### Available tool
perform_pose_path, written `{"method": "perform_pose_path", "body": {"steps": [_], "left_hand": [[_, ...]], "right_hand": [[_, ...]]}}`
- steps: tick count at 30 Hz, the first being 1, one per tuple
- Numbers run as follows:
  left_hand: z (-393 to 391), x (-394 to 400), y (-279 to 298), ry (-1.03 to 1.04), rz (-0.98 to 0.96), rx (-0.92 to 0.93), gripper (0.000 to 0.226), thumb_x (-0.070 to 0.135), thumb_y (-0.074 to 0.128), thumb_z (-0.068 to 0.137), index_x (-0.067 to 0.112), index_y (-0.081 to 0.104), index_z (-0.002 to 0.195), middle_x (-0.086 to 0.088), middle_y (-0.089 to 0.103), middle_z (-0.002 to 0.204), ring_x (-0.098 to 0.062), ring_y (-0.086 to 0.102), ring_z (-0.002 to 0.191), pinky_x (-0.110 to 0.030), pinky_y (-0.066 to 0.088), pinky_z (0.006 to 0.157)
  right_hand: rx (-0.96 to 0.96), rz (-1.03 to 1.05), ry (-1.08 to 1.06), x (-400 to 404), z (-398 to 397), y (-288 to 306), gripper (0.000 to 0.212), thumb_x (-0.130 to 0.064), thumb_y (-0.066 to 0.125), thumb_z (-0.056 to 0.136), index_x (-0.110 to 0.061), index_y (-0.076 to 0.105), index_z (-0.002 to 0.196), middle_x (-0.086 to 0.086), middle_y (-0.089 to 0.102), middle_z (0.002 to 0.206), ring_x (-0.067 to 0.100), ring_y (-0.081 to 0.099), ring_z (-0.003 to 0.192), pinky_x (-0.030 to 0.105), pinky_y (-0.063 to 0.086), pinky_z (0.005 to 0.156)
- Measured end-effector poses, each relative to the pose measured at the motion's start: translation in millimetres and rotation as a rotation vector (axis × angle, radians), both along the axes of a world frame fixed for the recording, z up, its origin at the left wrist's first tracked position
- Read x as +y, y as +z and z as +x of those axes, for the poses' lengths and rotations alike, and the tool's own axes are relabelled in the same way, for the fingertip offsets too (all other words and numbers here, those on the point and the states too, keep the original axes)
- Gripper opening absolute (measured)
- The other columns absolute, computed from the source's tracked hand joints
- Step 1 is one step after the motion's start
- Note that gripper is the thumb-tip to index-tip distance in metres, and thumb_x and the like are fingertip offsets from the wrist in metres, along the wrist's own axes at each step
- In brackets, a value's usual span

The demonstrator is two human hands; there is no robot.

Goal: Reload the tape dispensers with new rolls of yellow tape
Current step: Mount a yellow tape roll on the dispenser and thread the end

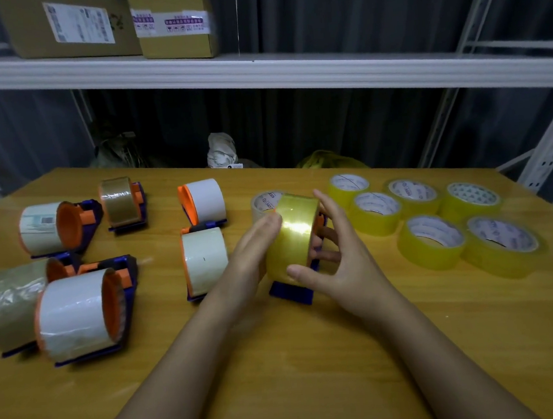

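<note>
A yellow tape roll (295, 232) stands on edge on a blue dispenser (292, 289) at the middle of the wooden table (281, 359). My left hand (255, 248) presses flat against the roll's left side with straight fingers. My right hand (332, 254) wraps round the roll and the dispenser from the right, thumb on the roll's front. Several new yellow rolls (431, 241) lie flat to the right. A clear roll (264, 203) lies just behind the held one.
Several blue-and-orange dispensers with pale or brownish rolls (77, 313) stand at the left, and two more (206, 259) at the middle. A white shelf (256, 74) with cardboard boxes (171, 21) runs above the table's far edge. Metal racking (551, 152) stands at the right.
</note>
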State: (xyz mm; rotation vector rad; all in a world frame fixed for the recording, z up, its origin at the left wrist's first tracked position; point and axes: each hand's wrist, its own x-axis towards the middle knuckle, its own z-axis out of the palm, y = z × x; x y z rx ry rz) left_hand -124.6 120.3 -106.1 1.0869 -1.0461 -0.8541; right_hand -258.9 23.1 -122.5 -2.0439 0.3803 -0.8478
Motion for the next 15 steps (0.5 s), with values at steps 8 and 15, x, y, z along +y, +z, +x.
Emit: {"method": "perform_pose_path", "body": {"steps": [8,15], "left_hand": [[-9.3,2.0,-3.5,-0.007,0.026,-0.22,0.044,0.025,0.061,0.087,0.027,0.048,0.129,0.007,0.065,0.119,-0.008,0.06,0.112,-0.025,0.05,0.089],[-18.0,2.8,-1.1,0.132,0.075,-0.589,0.058,0.038,0.057,0.088,0.029,0.036,0.141,0.001,0.06,0.12,-0.011,0.057,0.108,-0.044,0.045,0.098]], "right_hand": [[-0.289,-0.141,-0.188,-8.5,-4.8,11.1,0.038,-0.04,0.061,0.085,-0.03,0.062,0.121,-0.005,0.057,0.131,0.009,0.052,0.123,0.037,0.047,0.1],[-0.225,-0.396,-0.197,-17.5,-7.2,20.1,0.019,-0.025,0.071,0.081,-0.018,0.074,0.099,-0.003,0.068,0.105,0.008,0.062,0.103,0.023,0.05,0.086]]}}
